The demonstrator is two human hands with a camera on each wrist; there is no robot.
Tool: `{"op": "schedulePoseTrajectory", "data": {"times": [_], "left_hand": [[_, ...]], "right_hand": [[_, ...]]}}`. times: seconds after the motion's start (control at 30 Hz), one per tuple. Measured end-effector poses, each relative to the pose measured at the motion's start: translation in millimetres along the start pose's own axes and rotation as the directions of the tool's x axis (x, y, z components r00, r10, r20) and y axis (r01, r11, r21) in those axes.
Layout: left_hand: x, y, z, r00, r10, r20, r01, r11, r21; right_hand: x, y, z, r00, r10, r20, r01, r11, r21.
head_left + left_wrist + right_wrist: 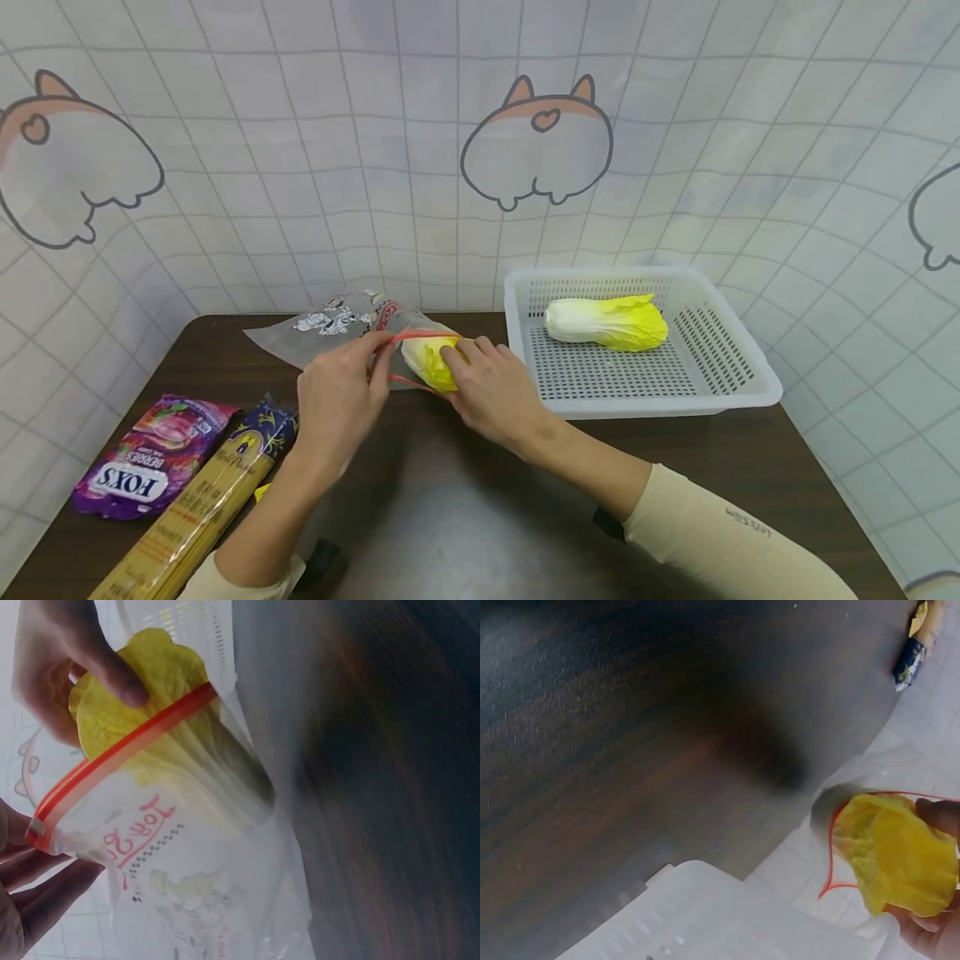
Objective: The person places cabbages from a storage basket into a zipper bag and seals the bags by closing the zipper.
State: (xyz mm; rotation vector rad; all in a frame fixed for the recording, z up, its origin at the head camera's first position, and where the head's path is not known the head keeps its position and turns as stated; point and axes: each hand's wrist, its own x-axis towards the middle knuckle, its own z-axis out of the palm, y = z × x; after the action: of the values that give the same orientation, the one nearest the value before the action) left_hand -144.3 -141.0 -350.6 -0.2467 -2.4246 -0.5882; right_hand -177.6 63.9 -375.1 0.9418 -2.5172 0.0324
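A clear zip bag with a red rim and printed cartoon figures lies toward the back of the table. My left hand pinches the bag's red edge at its left side. In my right hand is a napa cabbage, gripped by its yellow leafy end. Its white base is inside the bag, while the leaves stick out past the red rim in the left wrist view. Right-hand fingers and thumb lie around the leaves in the right wrist view.
A white perforated basket at the back right holds another napa cabbage. On the left lie a purple FOX'S candy bag and a long pack of spaghetti. A tiled-print curtain stands behind the dark table.
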Motion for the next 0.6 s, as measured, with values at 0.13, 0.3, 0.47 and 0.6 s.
{"op": "schedulePoseTrajectory", "data": {"times": [0.13, 0.3, 0.47, 0.6], "left_hand": [[1.4, -0.5, 0.8, 1.000, 0.012, -0.011, -0.012, 1.000, 0.012], [3.3, -1.6, 2.3, 0.999, 0.029, -0.022, -0.028, 0.999, 0.014], [4.3, -3.6, 3.2, 1.000, 0.016, -0.027, -0.016, 1.000, -0.018], [4.7, -5.1, 3.1, 1.000, 0.001, -0.011, -0.002, 0.999, -0.051]], "right_hand": [[-2.0, -0.4, 0.9, 0.999, 0.016, 0.044, -0.018, 0.999, 0.032], [-5.5, 2.7, -0.4, 0.996, 0.015, 0.093, -0.023, 0.996, 0.082], [-8.2, 8.7, -5.2, 0.989, 0.026, 0.145, -0.058, 0.974, 0.221], [-11.1, 15.5, -10.2, 0.984, 0.053, 0.170, -0.108, 0.938, 0.331]]}}
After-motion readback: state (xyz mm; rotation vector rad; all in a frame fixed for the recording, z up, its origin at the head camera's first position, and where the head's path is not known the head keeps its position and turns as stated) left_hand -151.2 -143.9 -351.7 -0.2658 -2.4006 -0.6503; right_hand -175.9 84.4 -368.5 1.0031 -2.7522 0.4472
